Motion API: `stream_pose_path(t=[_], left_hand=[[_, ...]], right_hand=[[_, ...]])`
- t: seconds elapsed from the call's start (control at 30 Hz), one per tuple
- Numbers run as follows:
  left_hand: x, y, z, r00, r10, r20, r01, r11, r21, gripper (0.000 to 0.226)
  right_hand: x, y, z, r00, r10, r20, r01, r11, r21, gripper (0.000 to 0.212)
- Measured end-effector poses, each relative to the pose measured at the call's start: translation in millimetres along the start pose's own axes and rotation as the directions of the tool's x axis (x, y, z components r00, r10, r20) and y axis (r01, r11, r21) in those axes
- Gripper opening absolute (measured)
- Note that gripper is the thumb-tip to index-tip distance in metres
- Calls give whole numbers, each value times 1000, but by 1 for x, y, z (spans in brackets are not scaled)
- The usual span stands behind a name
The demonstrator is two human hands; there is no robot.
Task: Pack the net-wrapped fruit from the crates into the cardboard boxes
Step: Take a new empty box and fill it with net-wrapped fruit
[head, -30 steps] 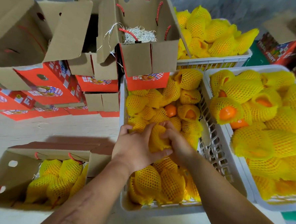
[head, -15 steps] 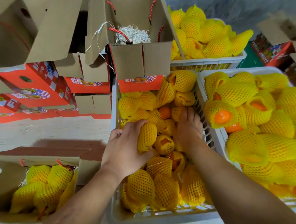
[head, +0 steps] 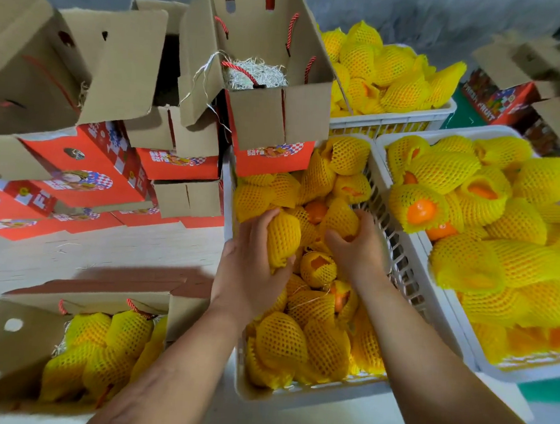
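Two bare hands reach into a white plastic crate (head: 296, 398) full of yellow net-wrapped fruit. The left hand (head: 252, 262) holds one wrapped fruit (head: 283, 236) upright, its fingers curled round the far side and the thumb pressing the net's lower end. The right hand (head: 358, 246), just at three o'clock from it, has its fingers curled down over another wrapped fruit (head: 339, 217) that lies in the pile near the crate's right wall. At three o'clock, touching this crate, sits a second crate (head: 455, 324) heaped with wrapped fruit. A third crate (head: 419, 117) stands at one o'clock. At eight o'clock an open cardboard box (head: 15, 336) already holds several wrapped fruit. At twelve o'clock another open box (head: 261, 112) holds pale shredded paper (head: 256, 74). Red printed boxes (head: 88, 167) are stacked at ten o'clock.
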State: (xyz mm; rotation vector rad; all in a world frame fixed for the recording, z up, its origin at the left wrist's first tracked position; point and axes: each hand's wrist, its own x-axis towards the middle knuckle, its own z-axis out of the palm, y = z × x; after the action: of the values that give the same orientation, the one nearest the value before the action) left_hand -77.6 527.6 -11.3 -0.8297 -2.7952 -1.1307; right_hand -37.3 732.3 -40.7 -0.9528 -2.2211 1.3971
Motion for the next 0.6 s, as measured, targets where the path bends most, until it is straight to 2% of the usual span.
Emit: stream_pose_path(t=[0.1,0.17,0.2,0.23,0.27,0.3,0.33,0.43,0.47,0.53,0.6], left_hand=[[-2,-1,-3,998,40,-53,-46,994,-102,80],[-6,1,-12,999,-42,-9,37,951,-308,83],[-10,3,-20,990,-131,49,138,856,-498,83],[-14,4,-31,968,-223,114,238,674,-699,82],[-19,1,-42,938,-295,182,308,469,-827,80],[-24,-5,-54,907,-346,239,350,308,-885,76],[-31,-13,-69,888,-373,268,374,250,-893,68],[-61,-51,-119,896,-337,290,407,361,-839,38],[-71,-65,-135,886,-340,314,427,337,-839,35],[-89,-94,-163,858,-396,326,443,250,-861,37],[-103,-120,-185,849,-456,268,426,290,-857,27]], right_hand=[[-45,-26,4,979,112,169,-174,893,415,51],[-74,-40,12,971,115,208,-211,818,536,51],[-89,-48,16,974,107,200,-204,796,570,51],[-101,-57,20,978,98,186,-191,788,585,53],[-112,-67,23,982,76,174,-165,791,589,54],[-123,-77,27,985,39,170,-133,800,585,56],[-133,-86,33,984,-7,179,-97,818,566,59],[-166,-113,63,964,-69,258,-67,873,484,62],[-179,-121,77,955,-62,289,-98,856,508,57],[-205,-138,110,922,-7,388,-253,745,617,41],[-228,-152,143,869,71,490,-411,655,634,34]])
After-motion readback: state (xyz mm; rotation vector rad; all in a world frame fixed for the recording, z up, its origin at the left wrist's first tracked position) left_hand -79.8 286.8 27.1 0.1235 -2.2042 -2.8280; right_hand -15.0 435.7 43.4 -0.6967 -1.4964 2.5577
